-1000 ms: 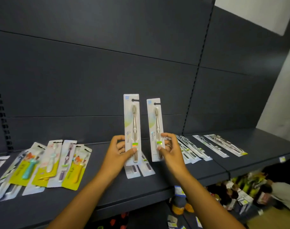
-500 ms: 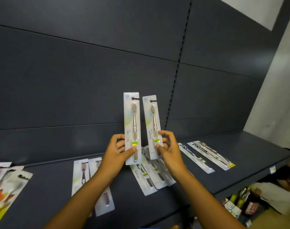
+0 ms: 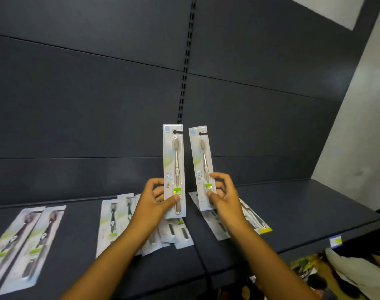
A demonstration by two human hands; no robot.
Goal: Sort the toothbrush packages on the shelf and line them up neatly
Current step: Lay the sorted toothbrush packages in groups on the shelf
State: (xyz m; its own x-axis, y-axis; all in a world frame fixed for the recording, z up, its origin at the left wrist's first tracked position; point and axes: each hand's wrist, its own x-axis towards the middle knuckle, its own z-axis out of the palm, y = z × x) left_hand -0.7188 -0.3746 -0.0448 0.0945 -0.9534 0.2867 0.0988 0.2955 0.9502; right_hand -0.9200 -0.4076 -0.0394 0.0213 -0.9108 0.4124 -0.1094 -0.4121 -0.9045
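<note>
Toothbrush packages in my hands: I hold two of them upright in front of the dark back panel [image 3: 87, 118], above the shelf [image 3: 292, 213], same as one second ago.
Left package [image 3: 173, 167]: my left hand [image 3: 151, 204] grips its lower part, thumb on the front near the green label, fingers curled behind.
Right package [image 3: 203, 167]: my right hand [image 3: 224, 198] pinches its lower part, thumb on the front, fingers curled at the right edge; it leans a little to the left at the top.
Gap: the two packages are near each other but not touching, as before.
What changed: my view has turned to the right along the shelf; the colourful yellow packages that lay at the left one second ago are out of sight.
Far left of shelf: two packages with dark brushes [image 3: 22, 241] lie flat side by side.
Under my left hand: a loose group of packages [image 3: 117, 221], some overlapping.
Under my right hand: more packages [image 3: 215, 226] lie flat, partly hidden by my arm; one with a yellow end [image 3: 264, 230] is at their right.
Shelf edge: a small price label [image 3: 335, 241] at the right.
</note>
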